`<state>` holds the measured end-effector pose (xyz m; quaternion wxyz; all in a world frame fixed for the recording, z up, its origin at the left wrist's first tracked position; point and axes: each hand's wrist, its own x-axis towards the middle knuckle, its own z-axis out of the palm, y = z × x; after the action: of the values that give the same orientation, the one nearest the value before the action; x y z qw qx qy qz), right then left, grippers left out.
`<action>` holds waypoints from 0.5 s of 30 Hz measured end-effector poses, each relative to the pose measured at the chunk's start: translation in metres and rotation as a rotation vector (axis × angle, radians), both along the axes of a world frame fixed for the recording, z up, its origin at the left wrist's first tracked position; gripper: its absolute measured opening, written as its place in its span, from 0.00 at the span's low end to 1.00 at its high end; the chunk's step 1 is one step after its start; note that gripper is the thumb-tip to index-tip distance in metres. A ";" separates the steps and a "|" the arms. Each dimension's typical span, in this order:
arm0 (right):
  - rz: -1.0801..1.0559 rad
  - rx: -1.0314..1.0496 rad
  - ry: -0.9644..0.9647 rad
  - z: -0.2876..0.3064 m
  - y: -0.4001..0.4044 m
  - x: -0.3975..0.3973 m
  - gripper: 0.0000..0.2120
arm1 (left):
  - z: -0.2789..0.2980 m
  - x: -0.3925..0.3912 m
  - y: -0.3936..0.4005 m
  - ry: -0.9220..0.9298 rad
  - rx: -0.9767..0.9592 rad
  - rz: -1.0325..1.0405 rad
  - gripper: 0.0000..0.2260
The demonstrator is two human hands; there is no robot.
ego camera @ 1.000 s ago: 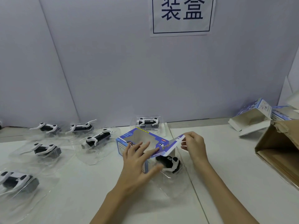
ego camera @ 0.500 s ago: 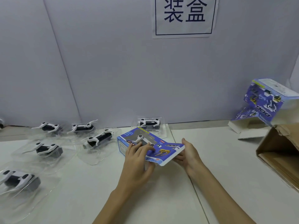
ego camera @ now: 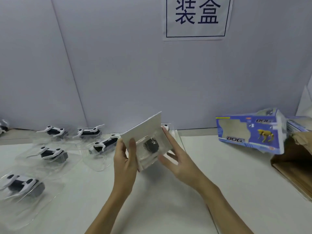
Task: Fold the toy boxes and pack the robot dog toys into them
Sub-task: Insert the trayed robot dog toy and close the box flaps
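Head view, single frame. Toy box (ego camera: pixel 146 130) is held above the white table (ego camera: pixel 168 208), just above frame centre, tilted, with its plain white inner side toward the camera. A dark part of a robot dog toy (ego camera: pixel 151 145) shows through the clear window; whether it sits fully inside cannot be told.

Left hand (ego camera: pixel 125 159): at 9 o'clock of the box, thumb curled over the near face, fingers behind, gripping the box's left edge.

Right hand (ego camera: pixel 179 159): at 3 to 4 o'clock of the box, fingers extended and spread, fingertips touching the right edge; not curled around it.

Other toys in clear blister trays lie at 9 o'clock across the table: one (ego camera: pixel 105 144) just beside the left hand, two (ego camera: pixel 54 130) (ego camera: pixel 89 131) near the wall, one (ego camera: pixel 52 153) farther left, one (ego camera: pixel 22 184) at 8 o'clock. Another toy (ego camera: pixel 166 127) peeks out behind the box's upper right corner.

At 3 o'clock, well apart: a blue printed box (ego camera: pixel 249 132) marked "DOG", blurred, beside a brown carton (ego camera: pixel 293 166). Paper sign (ego camera: pixel 196 17) on the wall at 12 o'clock.
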<state>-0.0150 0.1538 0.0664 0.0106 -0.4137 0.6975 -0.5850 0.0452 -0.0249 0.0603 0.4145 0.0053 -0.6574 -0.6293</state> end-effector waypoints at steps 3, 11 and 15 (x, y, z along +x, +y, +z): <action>-0.210 -0.042 0.088 -0.003 -0.009 0.003 0.33 | -0.001 0.003 -0.004 0.039 -0.009 -0.083 0.23; -0.612 -0.207 0.174 0.005 0.006 -0.002 0.32 | -0.007 0.003 0.003 0.154 -0.525 -0.045 0.33; -0.391 -0.240 0.140 0.011 0.005 0.008 0.32 | -0.003 0.010 0.005 0.076 -0.255 -0.232 0.28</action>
<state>-0.0072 0.1586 0.0772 -0.2004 -0.3086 0.6890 -0.6244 0.0552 -0.0195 0.0575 0.3610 -0.1466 -0.7119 -0.5842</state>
